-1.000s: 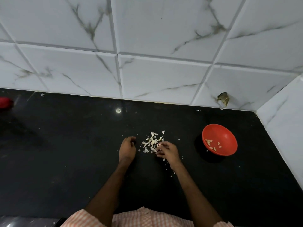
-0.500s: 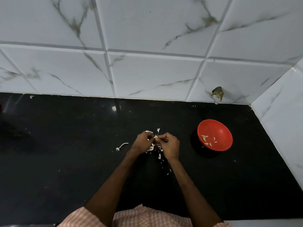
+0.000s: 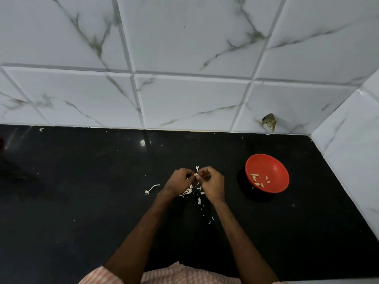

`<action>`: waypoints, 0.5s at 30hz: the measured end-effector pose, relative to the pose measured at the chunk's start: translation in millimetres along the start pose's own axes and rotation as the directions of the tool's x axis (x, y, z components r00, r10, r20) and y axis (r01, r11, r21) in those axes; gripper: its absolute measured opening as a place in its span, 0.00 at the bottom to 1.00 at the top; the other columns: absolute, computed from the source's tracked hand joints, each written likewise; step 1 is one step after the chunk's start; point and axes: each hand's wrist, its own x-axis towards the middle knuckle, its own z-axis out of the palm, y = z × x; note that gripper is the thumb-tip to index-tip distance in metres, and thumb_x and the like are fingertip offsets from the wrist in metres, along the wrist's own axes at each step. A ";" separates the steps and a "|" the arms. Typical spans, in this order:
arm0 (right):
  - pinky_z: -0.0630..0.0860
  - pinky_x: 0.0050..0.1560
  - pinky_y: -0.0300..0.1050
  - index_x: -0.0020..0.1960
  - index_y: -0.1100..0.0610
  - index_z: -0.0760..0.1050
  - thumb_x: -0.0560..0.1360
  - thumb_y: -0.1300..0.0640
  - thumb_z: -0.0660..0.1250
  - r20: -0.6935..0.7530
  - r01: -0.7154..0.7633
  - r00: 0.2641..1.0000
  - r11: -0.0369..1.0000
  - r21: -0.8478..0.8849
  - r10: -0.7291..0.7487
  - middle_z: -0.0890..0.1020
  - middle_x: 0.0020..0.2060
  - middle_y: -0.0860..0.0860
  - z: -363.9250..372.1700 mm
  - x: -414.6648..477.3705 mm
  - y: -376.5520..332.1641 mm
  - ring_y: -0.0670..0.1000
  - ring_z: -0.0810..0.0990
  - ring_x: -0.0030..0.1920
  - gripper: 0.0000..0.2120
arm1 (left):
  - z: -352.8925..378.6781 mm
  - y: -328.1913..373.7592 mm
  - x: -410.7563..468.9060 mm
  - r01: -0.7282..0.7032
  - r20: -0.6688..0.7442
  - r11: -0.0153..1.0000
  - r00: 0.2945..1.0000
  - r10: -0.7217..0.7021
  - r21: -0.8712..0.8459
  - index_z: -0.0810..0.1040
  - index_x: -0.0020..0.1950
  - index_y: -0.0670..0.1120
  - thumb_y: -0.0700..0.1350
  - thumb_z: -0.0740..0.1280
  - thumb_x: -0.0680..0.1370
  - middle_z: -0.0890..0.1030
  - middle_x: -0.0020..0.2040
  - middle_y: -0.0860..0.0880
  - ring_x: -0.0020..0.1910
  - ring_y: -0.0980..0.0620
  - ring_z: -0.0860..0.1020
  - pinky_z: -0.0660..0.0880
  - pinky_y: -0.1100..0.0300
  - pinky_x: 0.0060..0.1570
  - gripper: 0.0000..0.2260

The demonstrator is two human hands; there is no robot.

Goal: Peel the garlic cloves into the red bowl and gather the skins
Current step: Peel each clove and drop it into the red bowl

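A small garlic clove (image 3: 196,175) is pinched between the two hands, which are brought together just above the counter (image 3: 82,201). The left hand (image 3: 180,181) is curled, its fingertips closed on one end of the clove; the right hand (image 3: 211,183) is curled likewise and grips the other end. A bit of pale skin is seen sticking up just above the clove.

Below and between the hands, a loose scatter of skins (image 3: 192,190) is spread on the black counter, with a thin trail of flakes strung out towards the person. A pale stem piece (image 3: 152,188) is seen lying alone near the left hand.

The red bowl (image 3: 274,167) is set on the counter to the right of the hands, apart from them, and several peeled cloves (image 3: 258,180) are held in it.

The counter is backed by a white marbled tile wall (image 3: 184,37), on which a brownish patch (image 3: 269,121) is seen above the bowl. A checked shirt (image 3: 184,273) is visible at the bottom edge.
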 end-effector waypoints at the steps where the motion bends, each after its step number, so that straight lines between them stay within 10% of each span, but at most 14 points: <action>1: 0.77 0.43 0.31 0.47 0.56 0.82 0.71 0.68 0.75 0.008 0.022 1.000 1.000 -0.017 -0.022 0.84 0.42 0.48 -1.0 0.2 -2.0 0.40 0.82 0.42 0.09 | -0.5 1.3 -0.5 0.000 -0.011 1.000 1.000 0.000 0.005 0.83 0.43 0.45 0.43 0.66 0.79 0.84 0.39 0.49 0.41 0.49 0.82 0.77 0.51 0.45 0.08; 15: 0.84 0.48 0.48 0.47 0.57 0.85 0.71 0.73 0.72 0.048 0.011 0.999 1.000 -0.002 -0.011 0.86 0.41 0.49 -5.7 6.9 -12.4 0.46 0.86 0.45 0.13 | 4.6 16.4 -6.7 -0.021 -0.200 0.983 0.980 -0.016 -0.183 0.76 0.30 0.49 0.40 0.70 0.75 0.73 0.25 0.55 0.24 0.60 0.68 0.64 0.66 0.27 0.14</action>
